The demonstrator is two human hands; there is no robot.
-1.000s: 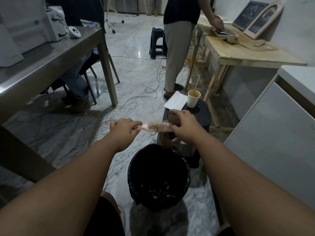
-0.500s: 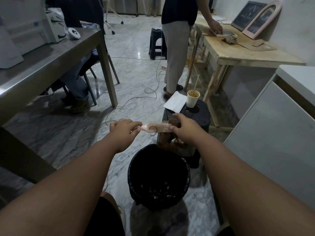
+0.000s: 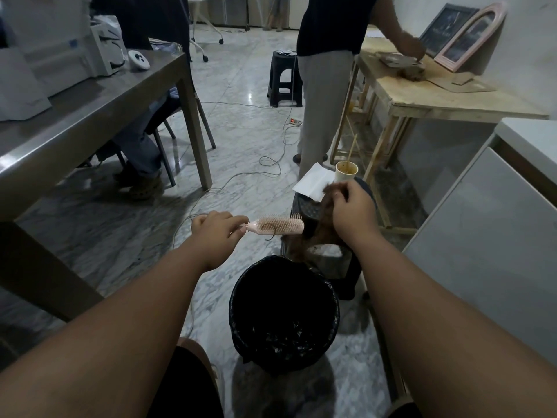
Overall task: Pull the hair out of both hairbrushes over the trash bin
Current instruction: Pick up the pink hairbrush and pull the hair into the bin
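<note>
The right hand [image 3: 352,214] has been lifted up and away from the brush head since the earlier frame, and a brown clump of hair [image 3: 316,233] has been drawn off with it. The clump is pinched in the clenched right fingers and hangs down to the rim of the black bag-lined round trash bin [image 3: 284,315]. The pale pink plastic hairbrush [image 3: 277,226] is held level by its handle in the closed left hand [image 3: 218,229], bristles up, above and just behind the bin. A loose strand is left looped on the bristles. A paper cup with a stick [image 3: 346,173] is seen on the dark stool [image 3: 307,206] behind.
</note>
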